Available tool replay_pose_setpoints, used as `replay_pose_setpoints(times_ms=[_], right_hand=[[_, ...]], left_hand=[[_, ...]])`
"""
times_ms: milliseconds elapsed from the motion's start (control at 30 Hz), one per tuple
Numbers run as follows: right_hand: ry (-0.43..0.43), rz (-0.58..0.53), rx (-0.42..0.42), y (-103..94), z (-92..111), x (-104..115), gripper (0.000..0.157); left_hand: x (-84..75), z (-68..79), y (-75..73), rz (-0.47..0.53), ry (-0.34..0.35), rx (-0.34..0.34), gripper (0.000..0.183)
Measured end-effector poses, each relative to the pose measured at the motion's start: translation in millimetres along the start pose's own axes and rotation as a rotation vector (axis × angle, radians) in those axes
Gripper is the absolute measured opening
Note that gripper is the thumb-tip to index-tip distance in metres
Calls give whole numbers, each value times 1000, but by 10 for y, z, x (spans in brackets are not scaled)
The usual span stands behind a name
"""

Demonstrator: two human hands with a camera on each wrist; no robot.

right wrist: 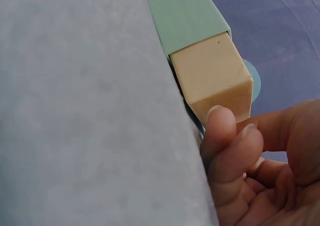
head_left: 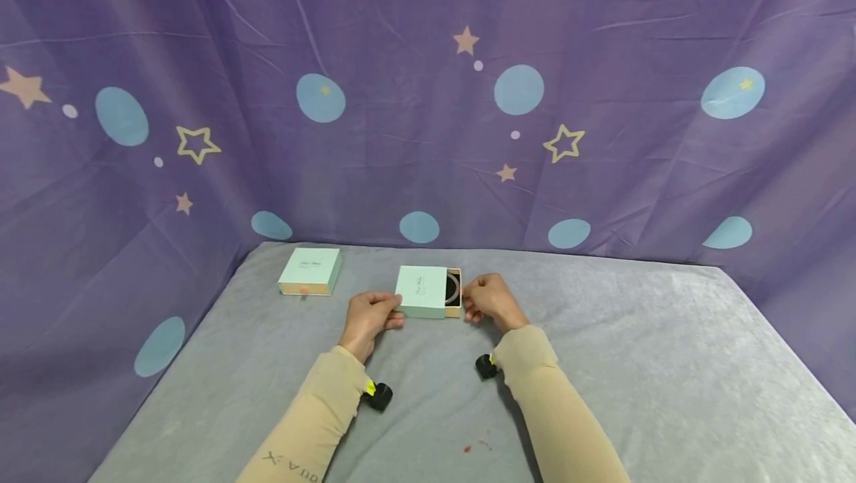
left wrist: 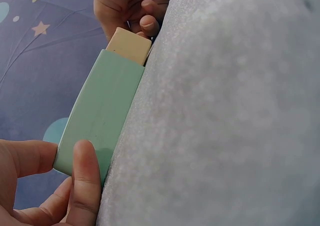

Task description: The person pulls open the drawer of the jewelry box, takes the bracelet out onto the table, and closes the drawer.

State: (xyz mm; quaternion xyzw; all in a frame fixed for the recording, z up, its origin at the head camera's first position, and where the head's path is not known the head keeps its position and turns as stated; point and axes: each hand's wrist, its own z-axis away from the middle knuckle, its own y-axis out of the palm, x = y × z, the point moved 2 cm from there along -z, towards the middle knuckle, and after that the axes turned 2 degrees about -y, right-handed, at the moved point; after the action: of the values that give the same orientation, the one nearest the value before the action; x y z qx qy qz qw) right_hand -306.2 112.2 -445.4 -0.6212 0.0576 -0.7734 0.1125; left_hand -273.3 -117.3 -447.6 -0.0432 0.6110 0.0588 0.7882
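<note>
A mint-green sliding gift box (head_left: pixel 421 292) lies on the cloth in the middle, its cream drawer (right wrist: pixel 212 68) partly out on the right side. Part of a pale ring-shaped item (head_left: pixel 458 288) shows in the drawer's dark inside. My left hand (head_left: pixel 371 319) holds the left end of the green sleeve (left wrist: pixel 102 101) between thumb and fingers. At the drawer's outer end, my right hand (head_left: pixel 493 301) pinches with curled fingers; its fingers hide what lies between the tips.
A second mint-green box (head_left: pixel 310 269), closed, with a small orange tab (head_left: pixel 305 290), stands at the back left. Grey cloth (head_left: pixel 669 364) covers the table. Behind it hangs a purple curtain (head_left: pixel 401 156) with stars and dots. Small red marks (head_left: pixel 467 449) lie near the front.
</note>
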Motion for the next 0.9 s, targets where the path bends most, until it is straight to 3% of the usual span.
replay_pose_setpoints(times_ms=[900], right_hand=[[9, -13, -12, -34, 9, -14, 9]], left_hand=[[6, 1, 13, -4, -13, -7, 23]])
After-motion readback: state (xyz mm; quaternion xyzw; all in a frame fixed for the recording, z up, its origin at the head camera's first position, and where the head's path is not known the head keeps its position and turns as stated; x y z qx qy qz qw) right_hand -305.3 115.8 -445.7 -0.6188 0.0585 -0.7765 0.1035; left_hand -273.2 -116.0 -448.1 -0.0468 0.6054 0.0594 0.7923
